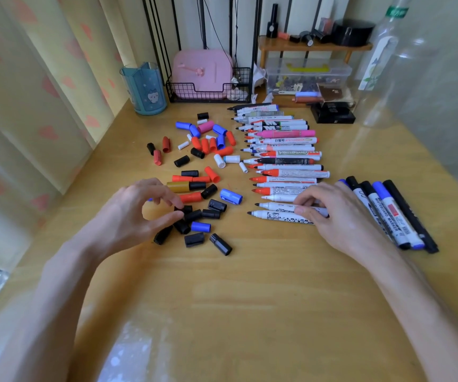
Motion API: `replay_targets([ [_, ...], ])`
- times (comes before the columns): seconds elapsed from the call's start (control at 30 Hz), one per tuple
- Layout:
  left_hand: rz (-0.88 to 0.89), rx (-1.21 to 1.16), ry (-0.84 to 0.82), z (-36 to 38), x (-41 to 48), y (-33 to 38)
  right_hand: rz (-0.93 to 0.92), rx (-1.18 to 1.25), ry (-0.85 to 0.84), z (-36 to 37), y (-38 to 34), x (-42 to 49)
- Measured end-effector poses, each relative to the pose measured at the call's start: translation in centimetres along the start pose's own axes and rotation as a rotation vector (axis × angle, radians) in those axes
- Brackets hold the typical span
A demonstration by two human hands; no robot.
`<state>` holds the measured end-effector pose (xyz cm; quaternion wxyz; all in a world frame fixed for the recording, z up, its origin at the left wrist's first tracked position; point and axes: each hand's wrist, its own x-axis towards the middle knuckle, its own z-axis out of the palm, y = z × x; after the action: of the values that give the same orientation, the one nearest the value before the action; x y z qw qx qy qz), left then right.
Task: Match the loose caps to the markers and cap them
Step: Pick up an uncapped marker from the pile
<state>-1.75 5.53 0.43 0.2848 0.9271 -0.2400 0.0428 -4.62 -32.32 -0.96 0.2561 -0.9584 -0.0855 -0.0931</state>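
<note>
A: Nearest to us, what are the hands doing?

B: The left hand (139,213), at about 9 o'clock on the yellow wooden table (249,285), bends thumb and fingers around a small black plastic cap (184,209) in the near pile. I cannot tell if it already pinches it. The right hand (341,216), at 3 o'clock, lays its fingertips on the white-barrelled black-tipped marker (280,216), I think to hold it steady for capping; it is half open, not clasped.

A: And behind the right hand?

B: Several finished capped markers (387,213), put apart so they do not mix.

A: Further away?

B: Toward 12 o'clock, the row of uncapped markers (285,155) lies parallel, tips to the left. The loose red, blue, black and white caps (208,142) are scattered beside it.
</note>
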Motion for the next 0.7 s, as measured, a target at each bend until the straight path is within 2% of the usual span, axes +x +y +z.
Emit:
replay_targets([
  [0.17, -0.004, 0.030, -0.075, 0.5, -0.4, -0.4, 0.033, 0.030, 0.047, -0.1, -0.6, -0.4],
  [0.43, -0.003, 0.057, -0.135, 0.6, -0.8, -0.1, -0.121, 0.030, 0.243, 0.2, -0.9, 0.1],
  [0.7, -0.061, 0.067, -0.090, 0.8, -0.7, -0.2, -0.179, 0.097, 0.199, 1.1, -1.9, -0.2],
])
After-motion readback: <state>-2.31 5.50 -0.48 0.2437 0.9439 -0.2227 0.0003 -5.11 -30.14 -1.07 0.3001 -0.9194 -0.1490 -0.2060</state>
